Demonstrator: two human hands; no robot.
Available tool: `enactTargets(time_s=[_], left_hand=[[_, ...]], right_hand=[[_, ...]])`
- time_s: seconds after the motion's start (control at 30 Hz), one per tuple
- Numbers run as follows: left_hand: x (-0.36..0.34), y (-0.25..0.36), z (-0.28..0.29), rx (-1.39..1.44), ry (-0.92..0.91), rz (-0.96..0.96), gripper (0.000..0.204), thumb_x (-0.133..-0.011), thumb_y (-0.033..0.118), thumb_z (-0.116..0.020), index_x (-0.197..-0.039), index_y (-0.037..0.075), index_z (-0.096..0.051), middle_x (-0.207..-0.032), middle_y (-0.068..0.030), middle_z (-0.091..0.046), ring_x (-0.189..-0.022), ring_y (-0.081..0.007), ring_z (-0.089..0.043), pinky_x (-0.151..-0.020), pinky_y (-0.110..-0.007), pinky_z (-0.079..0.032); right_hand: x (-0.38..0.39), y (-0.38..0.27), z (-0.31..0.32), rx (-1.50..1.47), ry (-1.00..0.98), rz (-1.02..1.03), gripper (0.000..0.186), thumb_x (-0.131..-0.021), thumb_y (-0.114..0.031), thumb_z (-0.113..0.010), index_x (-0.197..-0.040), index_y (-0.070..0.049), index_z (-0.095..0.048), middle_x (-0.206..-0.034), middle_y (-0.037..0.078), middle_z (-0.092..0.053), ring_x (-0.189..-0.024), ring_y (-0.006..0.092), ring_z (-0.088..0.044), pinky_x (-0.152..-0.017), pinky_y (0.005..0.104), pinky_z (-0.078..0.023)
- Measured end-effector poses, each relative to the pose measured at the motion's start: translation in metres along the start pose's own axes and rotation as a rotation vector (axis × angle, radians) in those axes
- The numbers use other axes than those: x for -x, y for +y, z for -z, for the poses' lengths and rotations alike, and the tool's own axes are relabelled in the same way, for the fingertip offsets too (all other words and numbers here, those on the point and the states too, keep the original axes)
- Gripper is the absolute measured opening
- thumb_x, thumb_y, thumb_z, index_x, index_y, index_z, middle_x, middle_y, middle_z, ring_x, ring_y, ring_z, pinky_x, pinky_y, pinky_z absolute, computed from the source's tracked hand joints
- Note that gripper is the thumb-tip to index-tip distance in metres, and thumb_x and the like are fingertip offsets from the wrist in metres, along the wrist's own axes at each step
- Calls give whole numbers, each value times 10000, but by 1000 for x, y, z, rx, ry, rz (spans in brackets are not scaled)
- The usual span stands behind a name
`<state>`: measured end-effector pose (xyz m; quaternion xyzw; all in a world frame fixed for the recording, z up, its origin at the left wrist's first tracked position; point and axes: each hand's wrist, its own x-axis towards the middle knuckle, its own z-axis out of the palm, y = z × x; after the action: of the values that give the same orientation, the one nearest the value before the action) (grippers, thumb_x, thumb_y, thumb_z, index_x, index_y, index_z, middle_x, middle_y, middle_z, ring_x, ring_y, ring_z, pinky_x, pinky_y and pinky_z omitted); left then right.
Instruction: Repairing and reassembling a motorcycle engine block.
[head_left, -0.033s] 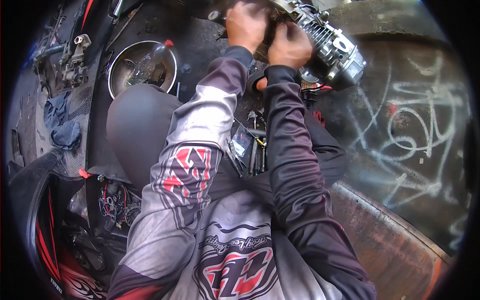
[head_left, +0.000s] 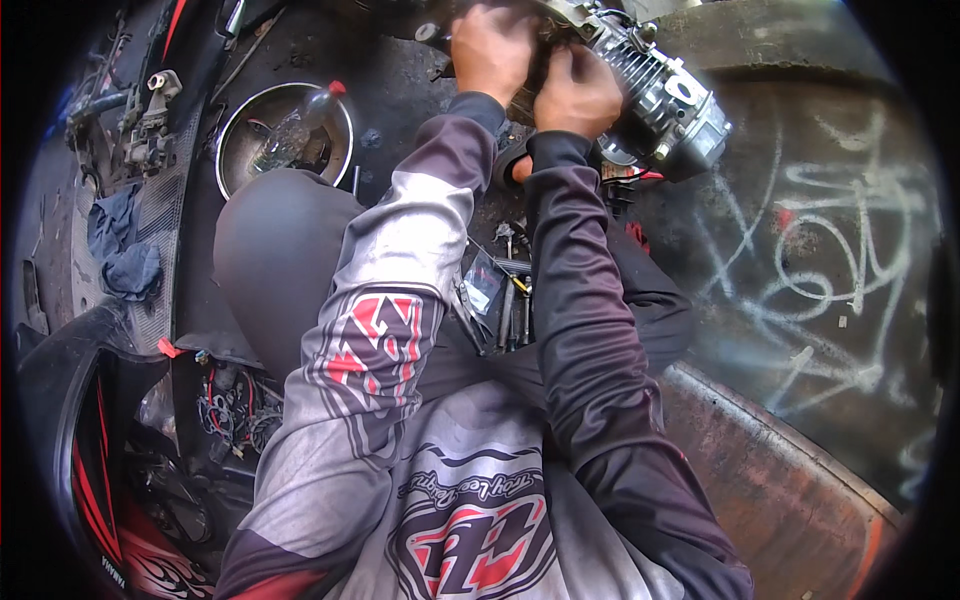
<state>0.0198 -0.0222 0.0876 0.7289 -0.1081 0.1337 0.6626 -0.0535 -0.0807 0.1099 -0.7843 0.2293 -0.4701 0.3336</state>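
At the top of the view, a silver finned motorcycle engine (head_left: 665, 95) lies with its cylinder pointing toward the lower right. My left hand (head_left: 492, 52) reaches up to the dark area left of the engine. Its fingers are curled, and their tips are lost in shadow and at the picture's edge. Just right of it, my right hand (head_left: 578, 95) is closed against the engine's near left side, thumb and fingers drawn together. Whatever either hand grips is hidden behind the fingers.
A round metal basin (head_left: 222, 150) holds a clear plastic bottle (head_left: 285, 142) with a red cap. Several hand tools (head_left: 507, 300) lie between my legs. On the left are a blue-grey rag (head_left: 122, 250), loose wiring (head_left: 238, 410) and black-red fairing (head_left: 95, 480). Graffiti marks a dark panel (head_left: 760, 330) at right.
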Motion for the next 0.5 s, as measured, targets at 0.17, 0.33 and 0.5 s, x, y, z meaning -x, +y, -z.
enactTargets(time_s=[0.17, 0.33, 0.5], left_hand=[[-3, -9, 2, 61, -6, -55, 201, -906, 186, -699, -1016, 32, -768, -1017, -216, -689, -957, -426, -663, -857, -474, -528], [-4, -9, 22, 45, -224, -41, 230, -892, 203, -715, -1042, 38, -769, -1115, -206, -654, -1073, -413, -619, -949, -454, -498], [-5, -2, 32, -25, -308, -50, 230, -889, 185, -702, -1061, 47, -766, -1190, -198, -622, -1159, -416, -563, -1022, -446, -461]], right_hand=[[-5, 12, 4, 103, -4, 199, 172, -842, -144, -759, -924, 7, -761, -892, 176, -747, -840, 318, -738, -801, 386, -570], [-8, 3, 14, 151, 19, 173, 216, -841, -215, -776, -913, -12, -770, -934, 170, -747, -863, 317, -728, -811, 405, -563], [-22, -26, 9, 228, 24, -95, 524, -762, -351, -885, -1104, -16, -671, -982, 236, -749, -928, 451, -720, -863, 508, -559]])
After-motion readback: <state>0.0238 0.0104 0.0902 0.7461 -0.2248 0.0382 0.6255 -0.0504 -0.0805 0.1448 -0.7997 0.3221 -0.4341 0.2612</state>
